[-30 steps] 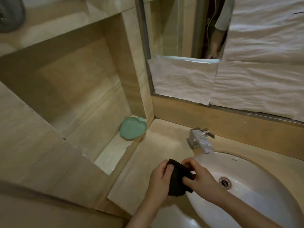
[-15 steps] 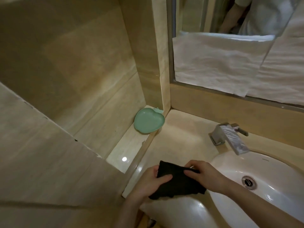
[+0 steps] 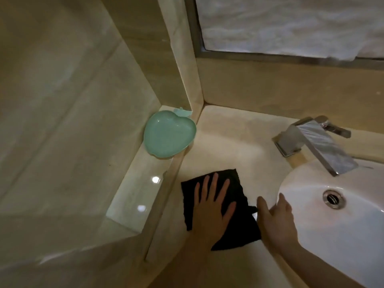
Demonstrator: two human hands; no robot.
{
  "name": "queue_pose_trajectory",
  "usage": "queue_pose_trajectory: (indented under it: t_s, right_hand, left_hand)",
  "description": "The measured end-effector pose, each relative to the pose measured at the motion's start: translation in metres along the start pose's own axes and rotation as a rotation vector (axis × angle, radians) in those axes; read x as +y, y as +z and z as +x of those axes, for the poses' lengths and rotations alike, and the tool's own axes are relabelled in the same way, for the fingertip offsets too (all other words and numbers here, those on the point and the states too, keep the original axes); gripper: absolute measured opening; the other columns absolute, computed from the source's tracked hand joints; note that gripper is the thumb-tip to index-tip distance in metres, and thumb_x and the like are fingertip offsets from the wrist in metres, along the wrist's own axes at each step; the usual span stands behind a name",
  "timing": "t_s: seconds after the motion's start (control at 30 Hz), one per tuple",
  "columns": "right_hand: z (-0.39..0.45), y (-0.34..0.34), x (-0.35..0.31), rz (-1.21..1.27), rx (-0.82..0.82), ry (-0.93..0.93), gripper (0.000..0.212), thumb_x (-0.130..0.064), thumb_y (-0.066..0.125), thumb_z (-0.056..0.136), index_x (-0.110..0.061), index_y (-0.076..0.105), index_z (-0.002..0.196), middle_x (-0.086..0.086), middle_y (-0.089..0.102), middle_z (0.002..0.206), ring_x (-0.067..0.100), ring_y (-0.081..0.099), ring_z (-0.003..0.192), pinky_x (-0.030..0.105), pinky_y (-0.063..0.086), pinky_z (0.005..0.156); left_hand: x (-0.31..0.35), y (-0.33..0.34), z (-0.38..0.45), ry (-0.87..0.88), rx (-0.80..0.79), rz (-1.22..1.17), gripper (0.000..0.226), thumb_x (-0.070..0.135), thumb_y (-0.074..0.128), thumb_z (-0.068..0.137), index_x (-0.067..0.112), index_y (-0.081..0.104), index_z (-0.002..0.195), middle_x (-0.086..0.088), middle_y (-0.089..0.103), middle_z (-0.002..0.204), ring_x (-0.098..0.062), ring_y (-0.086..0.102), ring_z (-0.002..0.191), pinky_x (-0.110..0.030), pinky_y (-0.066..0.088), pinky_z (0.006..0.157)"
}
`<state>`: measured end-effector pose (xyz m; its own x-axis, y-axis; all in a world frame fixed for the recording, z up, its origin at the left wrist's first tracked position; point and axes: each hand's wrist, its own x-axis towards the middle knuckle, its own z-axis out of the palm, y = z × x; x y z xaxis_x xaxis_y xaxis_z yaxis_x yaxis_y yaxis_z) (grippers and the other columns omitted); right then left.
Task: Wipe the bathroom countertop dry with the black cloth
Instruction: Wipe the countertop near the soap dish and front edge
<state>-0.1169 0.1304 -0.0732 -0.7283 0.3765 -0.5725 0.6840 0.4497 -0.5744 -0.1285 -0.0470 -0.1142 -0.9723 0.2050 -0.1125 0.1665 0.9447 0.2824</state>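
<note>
Two hands are down on the countertop [image 3: 232, 142], so let's sweep across from the left. Far out to the left of both hands runs a lower tiled ledge [image 3: 133, 196], glossy, with two bright spots of light on it. Up at its far end, well beyond the left hand's fingertips, sits a green apple-shaped dish [image 3: 169, 139], tucked into the corner where the walls meet.

Now the left hand [image 3: 212, 208]: palm flat, fingers straight and spread, pressing down on the black cloth [image 3: 239, 206]. The cloth lies spread flat on the beige counter, between the ledge and the basin, its far corners poking out past the fingertips and its near corner showing to the right of the wrist.

Just to the right comes the right hand [image 3: 274, 219], also flat and relaxed, fingers together, gripping nothing. It rests at the cloth's right edge, thumb side right up against the fabric, with its outer side at the rim of the white sink [image 3: 307, 235]. The drain [image 3: 333, 198] shows in the bowl, beyond and to the right of that hand.

Further ahead and to the right of the right hand, a square chrome faucet [image 3: 318, 142] juts out over the basin. Above it, along the wall, the mirror frame [image 3: 291, 58] carries crumpled white paper [image 3: 291, 23] covering the glass.
</note>
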Motion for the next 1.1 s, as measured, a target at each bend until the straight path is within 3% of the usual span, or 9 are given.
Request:
queue_pose_trajectory:
  t_s: [0.07, 0.2, 0.37, 0.53, 0.67, 0.87, 0.97, 1.03, 1.1]
  right_hand:
    - [0.001, 0.009, -0.005, 0.042, 0.036, -0.007, 0.057, -0.063, 0.035, 0.092, -0.025, 0.038, 0.134, 0.008, 0.056, 0.125, 0.03, 0.059, 0.104, 0.048, 0.05, 0.091]
    - [0.002, 0.016, -0.011, -0.032, 0.173, 0.016, 0.05, -0.056, 0.024, 0.098, -0.03, 0.038, 0.138, 0.004, 0.059, 0.129, 0.031, 0.059, 0.108, 0.043, 0.042, 0.089]
    - [0.013, 0.026, -0.011, -0.115, 0.247, 0.054, 0.07, -0.063, 0.014, 0.085, -0.027, 0.039, 0.14, 0.004, 0.059, 0.132, 0.031, 0.059, 0.111, 0.041, 0.043, 0.088]
    - [0.017, 0.036, -0.007, -0.126, 0.33, 0.055, 0.08, -0.063, 0.015, 0.08, -0.018, 0.046, 0.138, 0.008, 0.065, 0.126, 0.031, 0.064, 0.105, 0.032, 0.036, 0.068]
    - [0.017, 0.038, -0.005, -0.116, 0.367, 0.008, 0.08, -0.062, 0.02, 0.079, -0.017, 0.049, 0.137, 0.011, 0.066, 0.122, 0.033, 0.066, 0.099, 0.03, 0.037, 0.064]
    - [0.015, 0.038, -0.011, -0.134, 0.397, 0.019, 0.072, -0.057, 0.031, 0.083, -0.013, 0.05, 0.137, 0.016, 0.067, 0.116, 0.034, 0.066, 0.089, 0.028, 0.042, 0.061]
    - [0.02, 0.038, -0.005, -0.11, 0.345, 0.074, 0.069, -0.055, 0.039, 0.087, -0.011, 0.046, 0.14, 0.02, 0.066, 0.115, 0.033, 0.066, 0.086, 0.029, 0.047, 0.064]
    - [0.03, 0.035, 0.003, -0.035, 0.219, 0.07, 0.07, -0.053, 0.044, 0.085, -0.009, 0.041, 0.138, 0.022, 0.063, 0.114, 0.033, 0.064, 0.092, 0.04, 0.054, 0.079]
    - [0.033, 0.031, -0.001, 0.085, 0.178, 0.13, 0.047, -0.026, 0.056, 0.092, -0.004, 0.047, 0.133, 0.021, 0.063, 0.111, 0.035, 0.062, 0.101, 0.045, 0.051, 0.092]
  left_hand:
    - [-0.003, -0.002, 0.019, -0.015, 0.047, 0.006, 0.06, 0.056, 0.028, 0.104, 0.033, 0.016, 0.158, -0.001, 0.012, 0.167, -0.024, 0.009, 0.154, -0.048, 0.01, 0.123]
    - [-0.01, -0.009, 0.079, -0.09, 0.13, 0.042, 0.06, 0.053, 0.026, 0.104, 0.028, 0.019, 0.158, -0.003, 0.014, 0.166, -0.022, 0.008, 0.154, -0.045, 0.011, 0.124]
    - [-0.004, -0.017, 0.163, -0.202, 0.172, 0.027, 0.063, 0.051, 0.018, 0.104, 0.021, 0.013, 0.159, -0.003, 0.008, 0.167, -0.02, 0.004, 0.154, -0.045, 0.006, 0.125]
    - [0.01, -0.016, 0.218, -0.22, 0.195, 0.027, 0.063, 0.044, 0.016, 0.103, 0.013, 0.015, 0.159, -0.008, 0.012, 0.166, -0.023, 0.01, 0.153, -0.048, 0.011, 0.124]
    - [0.018, -0.016, 0.228, -0.065, 0.16, 0.083, 0.06, 0.038, 0.019, 0.104, 0.014, 0.018, 0.158, -0.007, 0.013, 0.166, -0.022, 0.012, 0.153, -0.047, 0.012, 0.124]
    - [0.056, -0.01, 0.205, 0.497, -0.006, 0.01, 0.054, 0.034, 0.032, 0.102, 0.019, 0.032, 0.154, 0.001, 0.024, 0.164, -0.017, 0.016, 0.152, -0.045, 0.013, 0.123]
    - [0.06, -0.008, 0.161, 0.511, -0.052, -0.078, 0.051, 0.033, 0.033, 0.105, 0.018, 0.033, 0.154, 0.003, 0.024, 0.164, -0.013, 0.011, 0.152, -0.042, 0.009, 0.124]
    - [0.047, -0.009, 0.127, 0.503, -0.095, -0.087, 0.052, 0.035, 0.033, 0.105, 0.023, 0.028, 0.155, 0.007, 0.019, 0.165, -0.009, 0.005, 0.153, -0.041, 0.007, 0.124]
    - [0.025, -0.01, 0.102, 0.39, -0.078, -0.052, 0.055, 0.042, 0.032, 0.104, 0.032, 0.023, 0.156, 0.012, 0.012, 0.166, -0.007, 0.001, 0.153, -0.041, 0.007, 0.123]
